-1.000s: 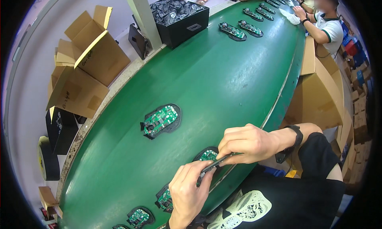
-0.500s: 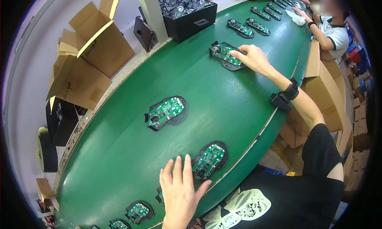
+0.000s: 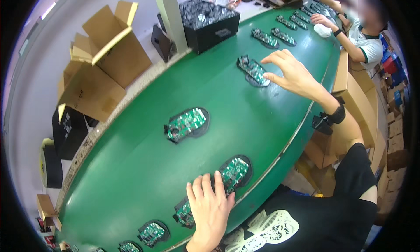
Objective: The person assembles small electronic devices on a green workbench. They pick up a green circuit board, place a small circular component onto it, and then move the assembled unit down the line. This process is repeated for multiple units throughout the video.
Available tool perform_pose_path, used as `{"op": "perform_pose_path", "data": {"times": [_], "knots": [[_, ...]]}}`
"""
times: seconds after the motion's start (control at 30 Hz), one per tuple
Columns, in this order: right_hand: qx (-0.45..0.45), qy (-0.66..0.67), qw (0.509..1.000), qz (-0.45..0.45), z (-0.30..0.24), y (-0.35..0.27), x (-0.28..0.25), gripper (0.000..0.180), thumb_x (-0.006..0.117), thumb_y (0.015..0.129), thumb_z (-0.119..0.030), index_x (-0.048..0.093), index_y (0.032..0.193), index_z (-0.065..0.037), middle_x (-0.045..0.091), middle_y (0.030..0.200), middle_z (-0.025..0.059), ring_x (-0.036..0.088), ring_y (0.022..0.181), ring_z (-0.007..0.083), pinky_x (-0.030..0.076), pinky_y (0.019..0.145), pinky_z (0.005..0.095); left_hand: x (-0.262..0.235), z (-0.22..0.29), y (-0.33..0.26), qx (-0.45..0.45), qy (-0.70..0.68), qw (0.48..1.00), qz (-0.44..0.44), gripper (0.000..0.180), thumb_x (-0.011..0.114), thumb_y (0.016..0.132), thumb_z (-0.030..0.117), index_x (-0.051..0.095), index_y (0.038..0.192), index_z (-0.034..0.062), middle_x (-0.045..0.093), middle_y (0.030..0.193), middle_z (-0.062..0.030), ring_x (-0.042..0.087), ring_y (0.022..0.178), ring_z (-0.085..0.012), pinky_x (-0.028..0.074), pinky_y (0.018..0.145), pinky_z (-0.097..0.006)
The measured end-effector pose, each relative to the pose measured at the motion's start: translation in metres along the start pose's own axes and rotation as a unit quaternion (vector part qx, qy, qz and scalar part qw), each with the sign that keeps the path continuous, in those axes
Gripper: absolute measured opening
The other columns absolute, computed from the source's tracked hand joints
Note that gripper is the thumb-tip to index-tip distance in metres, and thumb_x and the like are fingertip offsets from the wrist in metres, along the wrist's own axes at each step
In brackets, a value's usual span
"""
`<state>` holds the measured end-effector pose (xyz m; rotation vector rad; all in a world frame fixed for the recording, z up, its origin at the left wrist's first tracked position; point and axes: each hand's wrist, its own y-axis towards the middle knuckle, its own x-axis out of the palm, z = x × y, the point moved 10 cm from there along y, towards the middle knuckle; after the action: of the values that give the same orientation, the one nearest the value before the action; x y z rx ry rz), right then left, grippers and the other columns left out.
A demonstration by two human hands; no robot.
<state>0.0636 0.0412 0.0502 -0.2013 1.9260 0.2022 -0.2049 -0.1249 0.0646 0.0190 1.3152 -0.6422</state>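
My right hand (image 3: 294, 73) hovers at the edge of a green circuit board in a black casing (image 3: 253, 70), thumb and fingers spread apart, gripping nothing. The thumb tip is close to the board's near end; I cannot tell whether it touches. Low in the view, my left hand (image 3: 211, 208) has its fingers stretched out, with the tips over the near-left part of another cased circuit board (image 3: 236, 171). A third cased board (image 3: 184, 214) is partly hidden beneath that hand. Between my two hands, a cased board (image 3: 188, 123) lies on the green work surface (image 3: 144, 164).
More cased boards lie farther along (image 3: 265, 38) and at the lower left (image 3: 153, 232). A black bin of dark parts (image 3: 211, 26) stands by a pillar (image 3: 169, 20). Open cartons (image 3: 105, 72) flank the left edge. At the far right, a co-worker (image 3: 365, 37) reaches over the surface.
My right hand has let go of the far board and drawn back to the right, its fingers opening. My left hand has shifted right, onto the near board. The co-worker's hands have moved.
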Motion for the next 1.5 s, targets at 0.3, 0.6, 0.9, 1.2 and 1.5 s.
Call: {"op": "perform_pose_path", "data": {"times": [0.3,0.6,0.9,1.2,1.5], "knots": [[-0.017,-0.045,0.998,0.043,0.014,0.169,-0.04,0.06,0.067,0.09,-0.042,0.055,0.129,0.002,0.059,0.123,0.0278,0.053,0.121,0.0416,0.043,0.104,0.046,0.007,0.0,0.0,0.067,-0.024,0.996,0.048,0.065,0.06,0.085,0.009,0.044,0.148,0.0122,0.041,0.148,-0.0217,0.041,0.132,-0.0413,0.03,0.111,-0.061],[0.135,0.042,0.989,-0.044,0.042,0.265,0.077,0.091,0.055,0.081,-0.079,0.042,0.15,-0.021,0.038,0.149,0.0303,0.032,0.137,0.0563,0.03,0.109,0.0664,-0.053,-0.062,-0.037,0.001,-0.137,0.98,0.142,0.055,0.06,0.086,-0.001,0.05,0.141,0.0051,0.046,0.14,-0.0261,0.044,0.126,-0.0455,0.036,0.109,-0.049],[0.119,-0.056,0.991,0.017,0.039,0.273,0.079,0.066,0.067,0.078,-0.059,0.059,0.133,-0.023,0.052,0.131,0.022,0.047,0.125,0.0447,0.046,0.093,0.064,-0.053,-0.088,-0.032,-0.031,-0.142,0.973,0.178,0.048,0.06,0.089,0.001,0.054,0.137,0.0055,0.049,0.138,-0.0243,0.044,0.127,-0.0426,0.035,0.108,-0.049],[0.101,-0.094,0.99,-0.007,0.025,0.286,0.086,0.06,0.059,0.084,-0.053,0.062,0.129,-0.014,0.072,0.108,0.0174,0.06,0.111,0.0403,0.049,0.093,0.0495,-0.038,-0.094,-0.026,-0.03,-0.097,0.983,0.15,0.048,0.062,0.09,0.003,0.055,0.137,0.0055,0.048,0.14,-0.0247,0.044,0.129,-0.0416,0.034,0.108,-0.049],[0.051,-0.083,0.995,-0.006,0.028,0.285,0.084,0.05,0.061,0.087,-0.046,0.061,0.13,-0.021,0.071,0.107,0.0147,0.059,0.113,0.039,0.053,0.087,0.0525,-0.026,-0.081,-0.022,-0.011,-0.06,0.987,0.149,0.05,0.065,0.088,0.003,0.056,0.137,0.0076,0.047,0.141,-0.0231,0.045,0.128,-0.0413,0.036,0.108,-0.048]]}}
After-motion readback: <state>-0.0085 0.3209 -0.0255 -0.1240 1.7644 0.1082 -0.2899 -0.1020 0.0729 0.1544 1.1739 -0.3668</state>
